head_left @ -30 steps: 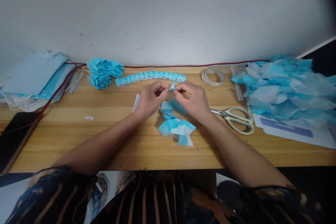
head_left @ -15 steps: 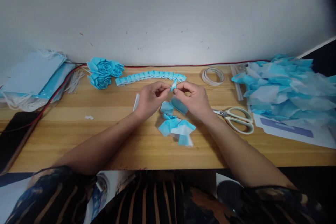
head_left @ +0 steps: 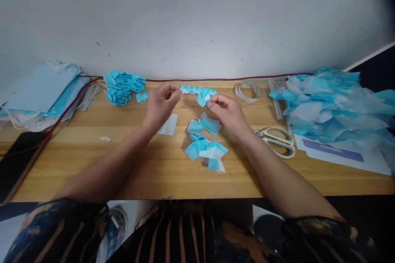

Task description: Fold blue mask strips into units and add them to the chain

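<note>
My right hand (head_left: 226, 111) pinches a small folded piece of blue-and-white non-woven fabric (head_left: 203, 98) between thumb and fingertips. My left hand (head_left: 163, 104) is closed in a pinch to its left, in front of a row of folded blue pieces (head_left: 197, 89). Whatever those left fingers may hold is too small to make out. The left hand hides part of the row; its left end (head_left: 142, 97) shows beside the wrist. Crumpled blue fabric pieces (head_left: 205, 148) lie on the table below my hands. A small white sheet (head_left: 168, 125) rests near my left forearm.
Blue fabric roses (head_left: 123, 85) stand at the back left, beside stacked face masks (head_left: 43, 90). A phone (head_left: 18, 160) lies at far left. To the right are a tape roll (head_left: 247, 91), scissors (head_left: 279, 142) and a heap of blue fabric pieces (head_left: 333, 109). A cable (head_left: 222, 79) runs along the wall.
My hands have parted. The left moved left and slightly up, uncovering the white sheet. The right stays near its place, and its fabric piece now looks spread wider.
</note>
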`<state>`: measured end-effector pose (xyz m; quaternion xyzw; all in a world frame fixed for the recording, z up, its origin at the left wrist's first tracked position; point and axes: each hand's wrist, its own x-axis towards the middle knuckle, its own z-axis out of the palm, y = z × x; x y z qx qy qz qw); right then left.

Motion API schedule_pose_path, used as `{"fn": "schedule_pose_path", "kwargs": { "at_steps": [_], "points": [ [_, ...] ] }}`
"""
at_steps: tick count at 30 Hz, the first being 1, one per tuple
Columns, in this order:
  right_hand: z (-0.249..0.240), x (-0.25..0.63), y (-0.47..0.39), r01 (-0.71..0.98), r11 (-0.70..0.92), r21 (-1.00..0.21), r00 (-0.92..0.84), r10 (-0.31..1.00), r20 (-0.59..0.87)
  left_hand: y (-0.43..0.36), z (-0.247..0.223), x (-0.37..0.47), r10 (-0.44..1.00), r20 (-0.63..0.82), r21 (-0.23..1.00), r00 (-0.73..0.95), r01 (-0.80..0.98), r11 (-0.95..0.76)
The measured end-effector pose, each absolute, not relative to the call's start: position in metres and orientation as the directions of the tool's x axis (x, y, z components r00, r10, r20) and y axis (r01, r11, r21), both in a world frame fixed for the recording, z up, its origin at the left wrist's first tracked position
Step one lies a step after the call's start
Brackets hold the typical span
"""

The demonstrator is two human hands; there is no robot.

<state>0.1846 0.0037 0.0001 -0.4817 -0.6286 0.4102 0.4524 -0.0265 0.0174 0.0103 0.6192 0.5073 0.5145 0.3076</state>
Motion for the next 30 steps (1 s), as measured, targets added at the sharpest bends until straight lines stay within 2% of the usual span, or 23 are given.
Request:
{"fn": "schedule_pose_path", "kwargs": {
  "at_steps": [3, 6, 9, 14, 21, 27, 30],
  "points": [
    [0.001, 0.185, 0.004, 0.235, 0.181, -0.955, -0.114, 0.981, 0.158, 0.015, 0.023, -0.063, 0.961, 0.254, 0.823, 0.105, 0.499, -0.272],
    [0.002, 0.183, 0.002, 0.229, 0.181, -0.956, -0.136, 0.979, 0.153, 0.005, 0.024, -0.097, 0.951, 0.065, 0.695, 0.302, 0.670, -0.260],
    [0.001, 0.183, 0.001, 0.226, 0.191, -0.955, -0.153, 0.975, 0.159, -0.002, 0.013, -0.115, 0.908, -0.097, 0.611, 0.408, 0.744, -0.269],
    [0.000, 0.182, 0.001, 0.245, 0.188, -0.951, -0.134, 0.978, 0.159, 0.001, 0.001, -0.118, 0.936, -0.008, 0.530, 0.353, 0.795, -0.295],
    [-0.001, 0.182, 0.002, 0.242, 0.188, -0.952, -0.137, 0.978, 0.159, 0.001, 0.001, -0.118, 0.944, -0.041, 0.584, 0.327, 0.775, -0.243],
    [-0.004, 0.182, 0.003, 0.234, 0.175, -0.956, -0.141, 0.979, 0.145, -0.003, -0.003, -0.108, 0.934, -0.029, 0.332, 0.356, 0.885, -0.327],
    [-0.003, 0.181, 0.002, 0.225, 0.195, -0.955, -0.188, 0.970, 0.153, -0.004, -0.005, -0.104, 0.928, -0.010, 0.255, 0.373, 0.898, -0.359]
  ]
}}
